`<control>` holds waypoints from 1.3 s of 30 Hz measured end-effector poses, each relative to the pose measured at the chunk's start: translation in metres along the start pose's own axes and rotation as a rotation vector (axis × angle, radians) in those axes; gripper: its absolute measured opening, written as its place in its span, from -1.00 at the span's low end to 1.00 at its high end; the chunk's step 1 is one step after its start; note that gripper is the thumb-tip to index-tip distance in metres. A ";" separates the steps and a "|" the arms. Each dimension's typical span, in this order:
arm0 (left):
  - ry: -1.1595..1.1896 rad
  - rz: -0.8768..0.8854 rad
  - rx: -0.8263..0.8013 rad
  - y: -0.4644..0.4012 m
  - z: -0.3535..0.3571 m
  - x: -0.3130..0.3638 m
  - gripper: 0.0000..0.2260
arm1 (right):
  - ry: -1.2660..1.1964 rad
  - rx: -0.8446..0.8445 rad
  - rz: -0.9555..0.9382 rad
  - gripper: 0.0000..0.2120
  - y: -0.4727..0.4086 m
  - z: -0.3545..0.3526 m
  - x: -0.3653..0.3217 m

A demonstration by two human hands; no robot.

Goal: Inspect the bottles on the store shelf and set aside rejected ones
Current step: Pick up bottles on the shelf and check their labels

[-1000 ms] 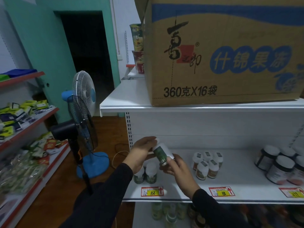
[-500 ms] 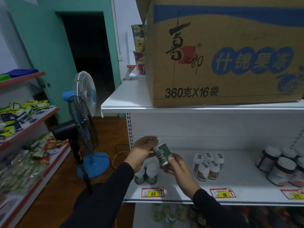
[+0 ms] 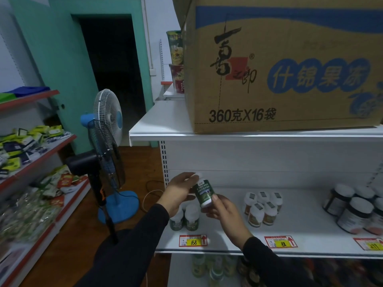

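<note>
Green-label bottle (image 3: 203,193) under inspection, lower centre of frame.
Your left hand (image 3: 179,191) and right hand (image 3: 224,210) both grasp it; judge next: reshelve or reject.

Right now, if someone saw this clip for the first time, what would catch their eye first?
Probably the huge cardboard carton with blue Chinese lettering on the top shelf, filling the upper right. Next, the green-labelled white bottle held tilted at centre, the left hand at its cap end and the right hand at its base. At left, a blue standing fan on the wooden floor.
</note>
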State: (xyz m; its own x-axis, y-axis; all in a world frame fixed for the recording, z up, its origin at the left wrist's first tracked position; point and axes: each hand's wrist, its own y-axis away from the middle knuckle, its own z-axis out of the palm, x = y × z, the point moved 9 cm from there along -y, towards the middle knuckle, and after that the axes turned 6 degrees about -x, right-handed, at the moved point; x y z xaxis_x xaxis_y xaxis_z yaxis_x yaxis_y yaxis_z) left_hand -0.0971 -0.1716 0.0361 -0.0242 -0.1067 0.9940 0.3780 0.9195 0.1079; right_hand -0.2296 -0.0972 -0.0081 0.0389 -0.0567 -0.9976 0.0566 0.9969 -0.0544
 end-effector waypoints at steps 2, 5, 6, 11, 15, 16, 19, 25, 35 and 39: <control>0.012 -0.036 0.005 -0.002 0.000 -0.004 -0.81 | -0.002 -0.004 0.002 -0.67 0.002 0.001 -0.003; 0.100 -0.179 0.057 -0.002 0.000 -0.015 -0.81 | 0.059 -0.032 -0.037 -0.56 0.005 0.005 -0.011; 0.129 -0.240 0.078 -0.001 -0.001 -0.022 -0.79 | 0.072 -0.039 -0.052 -0.55 0.005 0.007 -0.013; 0.303 -0.380 0.068 0.003 0.004 -0.041 -0.77 | 0.081 -0.063 -0.084 -0.52 0.008 0.010 -0.018; 0.334 -0.358 0.045 0.004 0.008 -0.038 -0.76 | 0.097 -0.058 -0.082 -0.52 0.010 0.005 -0.015; 0.277 -0.335 0.045 0.003 0.006 -0.037 -0.72 | 0.105 -0.054 -0.075 -0.53 0.010 0.004 -0.013; 0.141 -0.183 -0.001 0.001 0.004 -0.021 -0.66 | 0.142 -0.056 -0.042 -0.61 0.009 -0.002 -0.005; -0.135 0.169 -0.266 0.016 0.028 0.024 -0.62 | 0.290 -0.087 -0.043 -0.57 0.003 -0.013 0.000; -0.306 0.264 -0.322 0.027 0.038 0.031 -0.65 | 0.296 -0.040 -0.090 -0.55 0.000 -0.020 -0.004; -0.337 0.292 -0.256 0.020 0.031 0.033 -0.66 | 0.365 -0.057 -0.081 -0.59 0.000 -0.019 -0.001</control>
State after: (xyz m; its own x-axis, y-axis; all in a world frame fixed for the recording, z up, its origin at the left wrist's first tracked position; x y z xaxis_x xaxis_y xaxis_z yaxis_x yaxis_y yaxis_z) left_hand -0.1189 -0.1446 0.0713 -0.1652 0.3074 0.9371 0.6274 0.7659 -0.1406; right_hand -0.2485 -0.0957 -0.0079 -0.3222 -0.1227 -0.9387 -0.0116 0.9920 -0.1257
